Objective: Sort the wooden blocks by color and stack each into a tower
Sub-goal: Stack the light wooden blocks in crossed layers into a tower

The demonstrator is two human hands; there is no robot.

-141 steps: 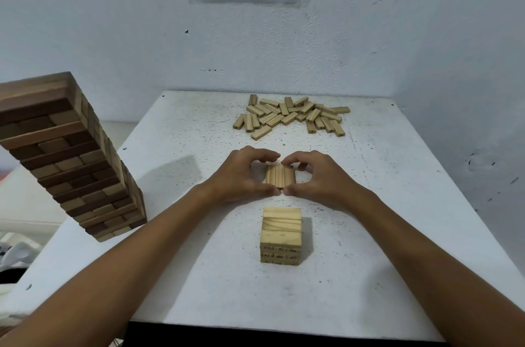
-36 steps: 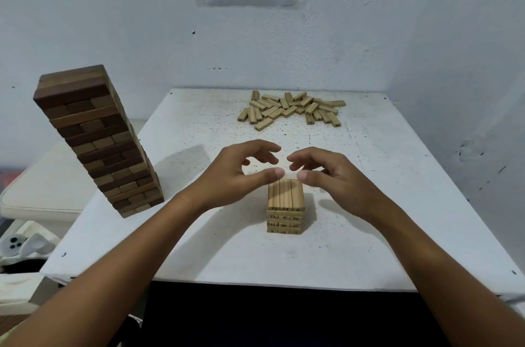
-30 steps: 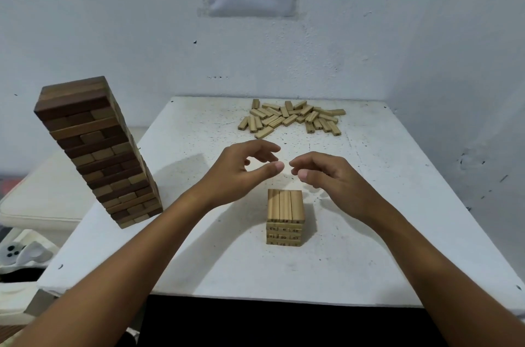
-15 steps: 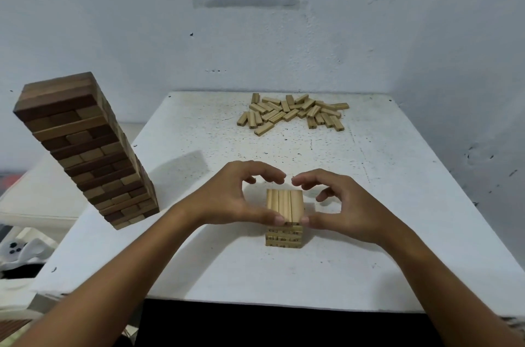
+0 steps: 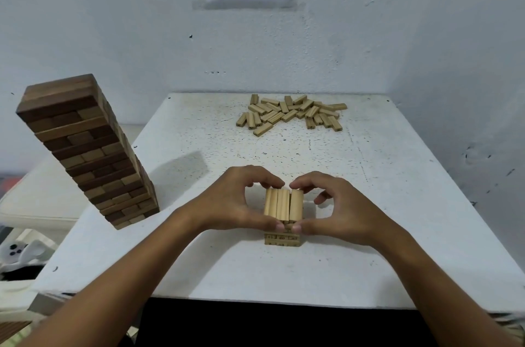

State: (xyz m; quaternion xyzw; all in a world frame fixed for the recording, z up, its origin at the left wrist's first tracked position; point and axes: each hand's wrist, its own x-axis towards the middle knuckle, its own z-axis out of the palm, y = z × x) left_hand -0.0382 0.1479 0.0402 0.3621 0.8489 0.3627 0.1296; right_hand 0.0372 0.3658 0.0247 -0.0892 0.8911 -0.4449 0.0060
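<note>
Pale wood makes up the short light tower [image 5: 282, 214] near the front middle of the white table [image 5: 397, 204], only a few layers high, its top layer a row of blocks laid side by side and running away from the viewer. Both hands are on that top layer: the left hand [image 5: 235, 203] and the right hand [image 5: 338, 207] each curl round it, fingers [image 5: 272, 183] on the far ends of the blocks and thumbs [image 5: 298, 228] pressed to the near ends, so the layer is pinched between them front and back. My guess is they are squaring the row up; whether they press hard or only touch I cannot tell

Dark and mid-brown blocks stand finished, by the look of it, in a tall dark tower [image 5: 85, 147] at the left edge of the table, well apart from the hands. It looks tilted, though the wide lens may be doing that. No brown blocks lie loose

Left to do: a loose pile of light blocks [image 5: 289, 115] lies scattered at the far side of the table, near the wall, many more than the light tower has taken so far. So sorting seems done, and the second stack is in its early stage

No containers show here; the blocks lie bare on the tabletop
</note>
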